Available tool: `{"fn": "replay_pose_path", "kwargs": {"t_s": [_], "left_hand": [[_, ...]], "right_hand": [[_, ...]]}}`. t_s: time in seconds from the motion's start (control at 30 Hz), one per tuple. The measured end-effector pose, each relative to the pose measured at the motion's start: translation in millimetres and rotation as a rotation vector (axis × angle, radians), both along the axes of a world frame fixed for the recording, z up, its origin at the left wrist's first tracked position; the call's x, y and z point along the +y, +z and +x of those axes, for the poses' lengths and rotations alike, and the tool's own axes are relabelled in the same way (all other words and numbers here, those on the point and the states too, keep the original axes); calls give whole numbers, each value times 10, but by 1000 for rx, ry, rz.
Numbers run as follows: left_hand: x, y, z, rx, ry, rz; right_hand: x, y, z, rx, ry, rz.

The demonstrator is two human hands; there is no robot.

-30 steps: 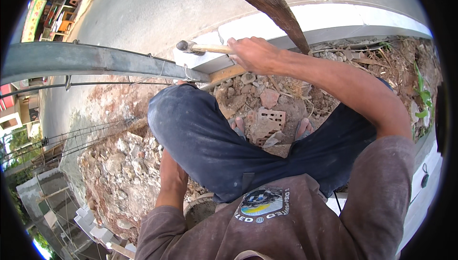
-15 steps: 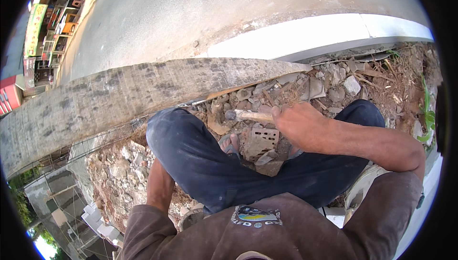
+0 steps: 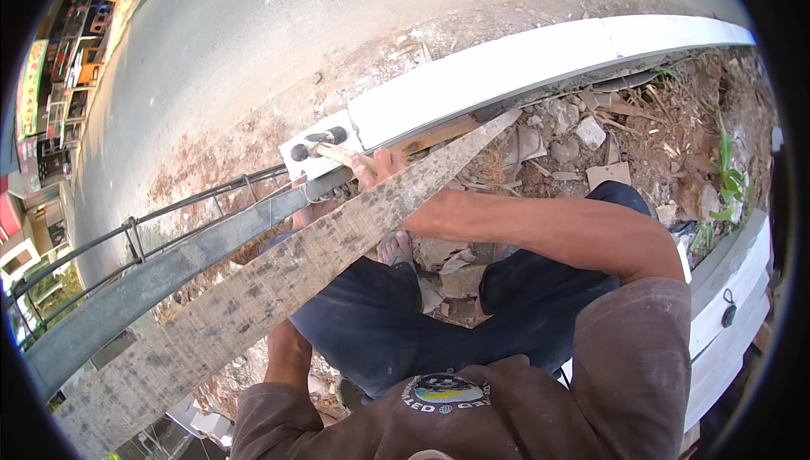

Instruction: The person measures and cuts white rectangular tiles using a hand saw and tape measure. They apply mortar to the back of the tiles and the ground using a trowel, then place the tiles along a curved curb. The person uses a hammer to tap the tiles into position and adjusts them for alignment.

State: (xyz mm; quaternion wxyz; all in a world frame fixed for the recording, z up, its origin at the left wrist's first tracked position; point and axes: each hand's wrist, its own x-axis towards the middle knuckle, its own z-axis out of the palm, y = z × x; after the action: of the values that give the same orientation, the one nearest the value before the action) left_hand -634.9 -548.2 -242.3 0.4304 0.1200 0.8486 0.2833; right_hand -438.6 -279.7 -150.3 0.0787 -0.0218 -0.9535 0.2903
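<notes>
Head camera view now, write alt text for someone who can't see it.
A person's right hand grips a wooden-handled hammer, its head over the left end of a white curb. A speckled board slants across the foreground.

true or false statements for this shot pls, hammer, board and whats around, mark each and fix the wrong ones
1. The right hand grips a wooden-handled hammer. True.
2. The speckled board lies flat on the road. False: it slants across the view, in front of the dark trousers.
3. The hammer's head shows against a white end block. True.
4. The brown shirt has no print. False: a print shows on its front.
</notes>
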Motion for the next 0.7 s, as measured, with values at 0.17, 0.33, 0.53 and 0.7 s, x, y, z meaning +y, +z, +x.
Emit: {"fn": "replay_pose_path", "kwargs": {"t_s": [0.17,0.33,0.53,0.7], "left_hand": [[-10,369,184,-225,48,27],[-154,1085,558,-553,222,67],[-470,2617,762,-493,367,70],[210,3860,1214,-187,-145,116]], "right_hand": [[-87,338,273,-319,-2,-122],[-316,955,1080,-492,-340,-411],[-877,1849,1821,-722,-710,-1059],[-1609,3056,1910,-482,-1131,-1071]]}}
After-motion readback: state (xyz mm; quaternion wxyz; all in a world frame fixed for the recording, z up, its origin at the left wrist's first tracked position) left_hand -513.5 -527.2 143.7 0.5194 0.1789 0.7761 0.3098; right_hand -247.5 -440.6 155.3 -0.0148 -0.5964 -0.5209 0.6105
